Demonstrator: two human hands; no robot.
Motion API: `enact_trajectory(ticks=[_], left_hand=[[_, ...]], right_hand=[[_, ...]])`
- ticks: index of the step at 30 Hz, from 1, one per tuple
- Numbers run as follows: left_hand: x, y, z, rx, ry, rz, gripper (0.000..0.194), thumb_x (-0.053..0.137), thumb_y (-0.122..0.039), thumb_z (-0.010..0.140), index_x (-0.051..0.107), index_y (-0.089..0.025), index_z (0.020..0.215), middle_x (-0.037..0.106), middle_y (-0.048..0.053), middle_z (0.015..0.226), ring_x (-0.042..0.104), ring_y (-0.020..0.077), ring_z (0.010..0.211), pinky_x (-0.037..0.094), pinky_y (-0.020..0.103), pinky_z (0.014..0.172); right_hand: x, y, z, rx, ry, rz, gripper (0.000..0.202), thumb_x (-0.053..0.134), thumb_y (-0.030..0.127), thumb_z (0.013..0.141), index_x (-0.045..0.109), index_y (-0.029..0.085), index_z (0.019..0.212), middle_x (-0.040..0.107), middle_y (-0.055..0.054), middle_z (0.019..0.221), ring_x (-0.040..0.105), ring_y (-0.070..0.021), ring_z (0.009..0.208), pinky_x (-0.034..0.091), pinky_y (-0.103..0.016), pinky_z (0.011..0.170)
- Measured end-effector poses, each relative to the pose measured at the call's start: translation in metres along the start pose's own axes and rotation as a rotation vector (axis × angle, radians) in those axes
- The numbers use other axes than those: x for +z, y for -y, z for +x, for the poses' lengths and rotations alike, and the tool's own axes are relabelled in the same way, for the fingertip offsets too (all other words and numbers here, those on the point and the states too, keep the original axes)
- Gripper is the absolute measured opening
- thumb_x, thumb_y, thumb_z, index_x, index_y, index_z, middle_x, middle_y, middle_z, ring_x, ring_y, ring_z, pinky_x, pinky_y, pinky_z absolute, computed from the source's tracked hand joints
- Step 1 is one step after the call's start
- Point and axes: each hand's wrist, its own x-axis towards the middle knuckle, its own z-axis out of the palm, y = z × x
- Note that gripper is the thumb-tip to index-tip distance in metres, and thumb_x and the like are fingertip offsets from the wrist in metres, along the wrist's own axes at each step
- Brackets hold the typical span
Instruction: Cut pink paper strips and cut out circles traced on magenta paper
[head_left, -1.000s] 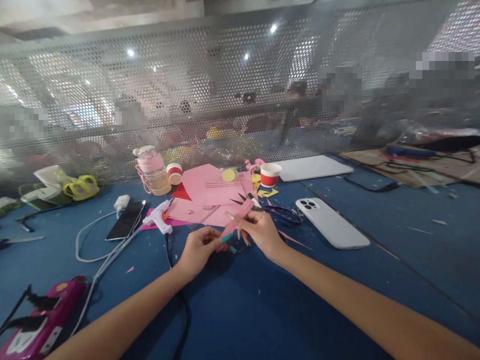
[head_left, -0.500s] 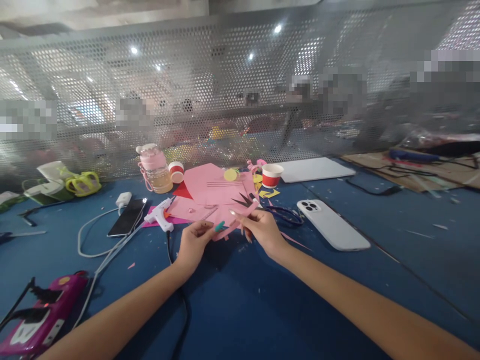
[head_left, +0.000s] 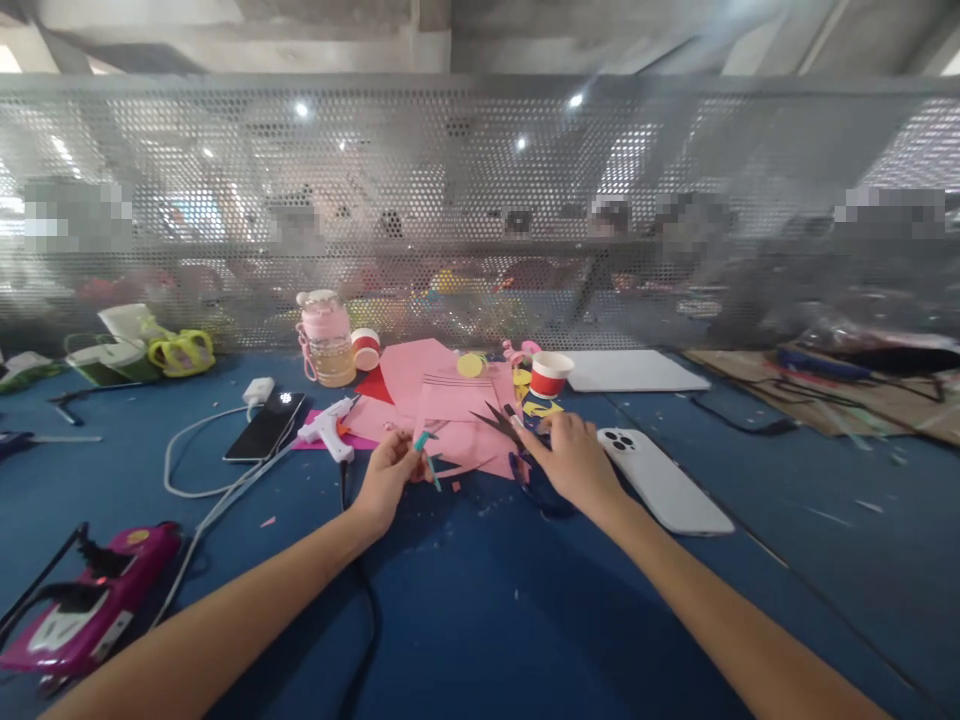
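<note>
My left hand (head_left: 390,475) is closed in a pinch on a small teal piece (head_left: 426,440), whose narrow end hangs below the fingertips. A thin pink paper strip (head_left: 461,468) lies just right of those fingers; whether they touch it I cannot tell. My right hand (head_left: 574,460) is closed at the scissors (head_left: 495,420), its thumb near their pivot and its palm over the blue handles. The dark blades stand apart and point left. Behind both hands, pink paper sheets (head_left: 412,375) lie spread on the table. One carries several dark parallel lines.
A white glue gun (head_left: 328,432), a black phone (head_left: 264,430) and a pink-lidded bottle (head_left: 328,340) are on the left. Right are a red-and-white cup (head_left: 551,374) and a white phone (head_left: 667,482). Cables run to a magenta power strip (head_left: 97,600). A perforated screen (head_left: 480,200) stands behind.
My right hand has let go of the pink strip and moved right onto the scissors, whose handles have swung nearer. The left hand still holds the teal piece. The camera view has tilted up.
</note>
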Motion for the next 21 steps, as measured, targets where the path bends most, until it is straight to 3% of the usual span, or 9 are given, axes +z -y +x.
enact_trajectory(ticks=[4,7,11,16,21], left_hand=[[0.001,0.003,-0.003,0.038,0.042,0.075,0.04,0.07,-0.046,0.059,0.048,-0.016,0.074,0.048,-0.01,0.048,0.045,0.0036,0.035,0.039,0.019,0.044],[-0.001,0.002,-0.002,0.05,0.042,0.095,0.04,0.064,-0.052,0.063,0.049,-0.015,0.072,0.038,-0.013,0.043,0.034,0.0006,0.031,0.04,0.019,0.047],[-0.009,-0.003,0.005,0.05,0.052,0.165,0.046,0.064,-0.058,0.058,0.05,-0.015,0.066,0.033,-0.013,0.038,0.03,0.0006,0.03,0.034,0.017,0.04],[-0.018,-0.015,0.016,0.092,0.028,0.264,0.048,0.065,-0.06,0.056,0.054,-0.014,0.069,0.034,-0.012,0.035,0.03,0.0019,0.029,0.031,0.016,0.035],[-0.021,-0.03,0.022,0.14,0.028,0.37,0.05,0.065,-0.06,0.054,0.056,-0.013,0.065,0.034,-0.011,0.035,0.03,0.0017,0.028,0.027,0.016,0.032]], right_hand=[[-0.007,-0.006,0.0,0.132,0.243,-0.152,0.037,0.052,0.041,0.076,0.05,0.006,0.089,0.058,-0.025,0.09,0.056,-0.0354,0.087,0.04,-0.037,0.069],[-0.011,-0.013,0.005,0.158,0.405,-0.031,0.038,0.055,0.04,0.072,0.048,0.008,0.092,0.06,-0.02,0.091,0.058,-0.0309,0.085,0.04,-0.032,0.064],[-0.013,-0.027,0.011,0.181,0.587,0.066,0.035,0.056,0.041,0.068,0.046,0.014,0.088,0.063,-0.013,0.082,0.06,-0.0262,0.075,0.038,-0.027,0.057],[-0.013,-0.028,0.008,0.151,0.594,0.014,0.029,0.049,0.043,0.072,0.047,0.016,0.082,0.064,-0.014,0.081,0.061,-0.0275,0.077,0.034,-0.026,0.054],[-0.023,-0.018,0.008,0.207,0.527,0.052,0.031,0.044,0.047,0.074,0.045,0.021,0.057,0.059,-0.009,0.06,0.059,-0.0254,0.065,0.028,-0.026,0.049]])
